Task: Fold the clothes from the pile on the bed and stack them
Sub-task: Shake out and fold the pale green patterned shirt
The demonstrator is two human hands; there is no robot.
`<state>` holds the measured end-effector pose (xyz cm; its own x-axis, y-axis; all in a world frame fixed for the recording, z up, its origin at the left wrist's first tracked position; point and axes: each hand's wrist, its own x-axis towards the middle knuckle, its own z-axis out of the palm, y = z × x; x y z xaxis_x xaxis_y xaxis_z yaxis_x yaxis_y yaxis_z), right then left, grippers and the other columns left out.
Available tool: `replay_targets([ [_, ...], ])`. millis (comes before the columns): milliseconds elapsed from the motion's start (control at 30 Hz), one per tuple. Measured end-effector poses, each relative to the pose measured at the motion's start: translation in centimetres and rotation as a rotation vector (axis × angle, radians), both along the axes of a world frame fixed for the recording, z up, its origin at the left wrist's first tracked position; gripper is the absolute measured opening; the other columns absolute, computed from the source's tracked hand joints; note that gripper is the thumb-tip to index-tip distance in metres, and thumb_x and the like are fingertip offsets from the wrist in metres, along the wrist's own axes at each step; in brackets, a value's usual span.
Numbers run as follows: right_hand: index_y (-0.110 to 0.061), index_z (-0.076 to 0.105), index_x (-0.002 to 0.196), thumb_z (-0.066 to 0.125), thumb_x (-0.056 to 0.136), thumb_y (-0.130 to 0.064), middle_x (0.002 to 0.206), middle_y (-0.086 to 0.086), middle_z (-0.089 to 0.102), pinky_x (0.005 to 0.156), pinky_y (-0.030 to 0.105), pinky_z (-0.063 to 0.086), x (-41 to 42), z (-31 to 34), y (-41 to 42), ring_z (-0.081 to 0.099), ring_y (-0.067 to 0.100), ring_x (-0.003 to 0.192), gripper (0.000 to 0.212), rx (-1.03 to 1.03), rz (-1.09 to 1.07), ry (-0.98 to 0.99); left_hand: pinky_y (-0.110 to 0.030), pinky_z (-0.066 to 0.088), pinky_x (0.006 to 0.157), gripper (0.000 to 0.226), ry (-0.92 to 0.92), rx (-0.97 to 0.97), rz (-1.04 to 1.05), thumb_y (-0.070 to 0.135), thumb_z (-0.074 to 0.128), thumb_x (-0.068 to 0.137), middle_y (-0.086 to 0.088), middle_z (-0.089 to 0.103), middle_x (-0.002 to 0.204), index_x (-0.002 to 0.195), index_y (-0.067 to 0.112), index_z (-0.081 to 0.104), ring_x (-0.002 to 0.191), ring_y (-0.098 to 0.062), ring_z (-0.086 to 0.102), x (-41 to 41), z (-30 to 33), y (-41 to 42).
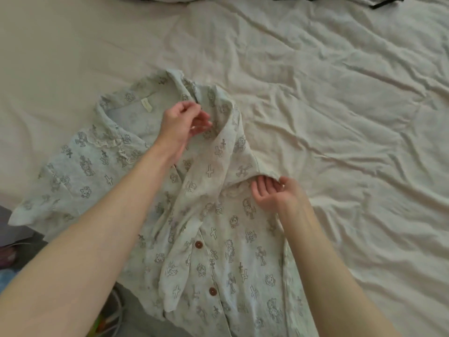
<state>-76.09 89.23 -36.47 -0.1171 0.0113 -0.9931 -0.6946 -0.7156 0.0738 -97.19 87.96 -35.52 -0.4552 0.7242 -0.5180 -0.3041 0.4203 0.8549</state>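
Observation:
A pale printed shirt point(218, 239) with brown buttons and small cross and figure prints lies spread on the bed, collar toward the far side. One sleeve is folded in across its front. My left hand point(181, 125) hovers over the collar area with fingers loosely curled, holding nothing that I can see. My right hand point(274, 193) is palm up at the shirt's right shoulder, and its fingertips pinch the edge of the folded sleeve.
The cream bed sheet point(340, 117) is wrinkled and stretches to the right and far side. A dark-edged item point(384, 2) lies at the top right. The bed's near left edge drops to a floor with cables and coloured clutter point(109, 319).

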Motion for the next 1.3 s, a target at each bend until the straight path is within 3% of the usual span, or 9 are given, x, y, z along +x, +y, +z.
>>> replay_targets([
  [200,-0.007,0.052,0.127,0.047,0.098,-0.026,0.127,0.008,0.058,0.107,0.039,0.037,-1.4,-0.7,-1.2,0.051,0.024,0.123,0.034,0.255,0.166,0.052,-0.023,0.046,0.072,0.044,0.56,-0.348,-0.559,0.057,0.059,0.082,0.01,0.055,0.102,0.109,0.023,0.052,0.086,-0.006,0.057,1.4,-1.6,0.2],
  [367,-0.006,0.059,0.092,0.051,0.096,-0.012,0.09,0.007,0.065,0.085,0.035,0.052,-3.4,-0.9,-1.0,0.063,0.021,0.086,0.011,0.368,0.398,-0.086,-0.031,0.035,0.064,0.031,1.2,-0.357,-0.666,0.041,0.048,0.091,-0.002,0.055,0.106,0.105,0.015,0.058,0.09,-0.02,0.053,5.8,-3.0,0.9],
  [467,-0.002,0.056,0.108,0.049,0.095,-0.007,0.095,0.009,0.064,0.084,0.035,0.051,-2.5,-1.2,-0.1,0.062,0.024,0.097,0.015,0.352,0.254,-0.057,-0.025,0.03,0.05,0.025,0.987,-0.4,-0.414,0.023,0.047,0.091,-0.002,0.055,0.07,0.07,0.012,0.054,0.059,-0.017,0.047,4.6,-3.2,0.8],
  [600,-0.001,0.05,0.126,0.049,0.095,-0.006,0.114,0.012,0.062,0.09,0.04,0.049,-0.6,-2.1,0.9,0.058,0.026,0.111,0.031,0.294,0.091,-0.061,-0.024,0.05,0.053,0.016,0.325,-0.515,0.006,0.01,0.054,0.091,-0.003,0.063,0.066,0.084,0.006,0.067,0.053,-0.012,0.057,0.7,-2.8,-2.2],
  [800,-0.011,0.05,0.074,0.051,0.092,0.0,0.07,0.003,0.052,0.054,0.027,0.043,-2.2,-2.9,-1.1,0.048,0.014,0.059,0.021,0.375,0.372,-0.227,-0.03,0.054,0.072,0.028,0.352,-0.397,-0.261,0.033,0.051,0.092,-0.006,0.062,0.083,0.083,0.008,0.059,0.07,-0.02,0.059,0.2,-1.6,1.4],
  [967,-0.007,0.061,0.08,0.053,0.091,0.001,0.075,0.006,0.056,0.065,0.029,0.041,-2.3,-3.3,-3.7,0.049,0.016,0.068,0.016,0.517,0.61,-0.351,-0.038,0.05,0.092,0.051,0.431,-0.496,-0.424,0.044,0.063,0.082,-0.005,0.061,0.115,0.116,0.006,0.059,0.105,-0.022,0.059,2.8,-3.2,6.9],
  [1100,-0.009,0.062,0.09,0.049,0.092,0.001,0.08,0.004,0.064,0.069,0.025,0.049,-1.3,-3.2,-3.4,0.059,0.015,0.072,0.016,0.496,0.424,-0.146,-0.028,0.055,0.076,0.04,0.322,-0.487,-0.225,0.016,0.049,0.087,-0.009,0.064,0.102,0.123,-0.001,0.052,0.089,-0.019,0.063,3.2,-3.9,8.8],
  [1200,-0.006,0.058,0.096,0.046,0.093,0.0,0.092,0.008,0.063,0.094,0.033,0.048,-0.7,-3.1,-1.9,0.059,0.02,0.088,0.014,0.4,0.171,0.043,-0.026,0.054,0.069,0.041,0.106,-0.435,-0.083,0.01,0.046,0.087,-0.009,0.062,0.099,0.126,-0.004,0.047,0.088,-0.019,0.063,2.5,-3.5,9.5],
  [1300,-0.002,0.056,0.1,0.048,0.092,-0.002,0.103,0.009,0.063,0.097,0.035,0.044,-0.2,-2.9,-0.2,0.059,0.022,0.1,0.011,0.319,-0.014,0.16,-0.035,0.056,0.073,0.017,-0.093,-0.378,-0.037,-0.004,0.043,0.085,-0.008,0.057,0.083,0.097,0.002,0.053,0.078,-0.021,0.061,2.3,-2.9,9.8],
])
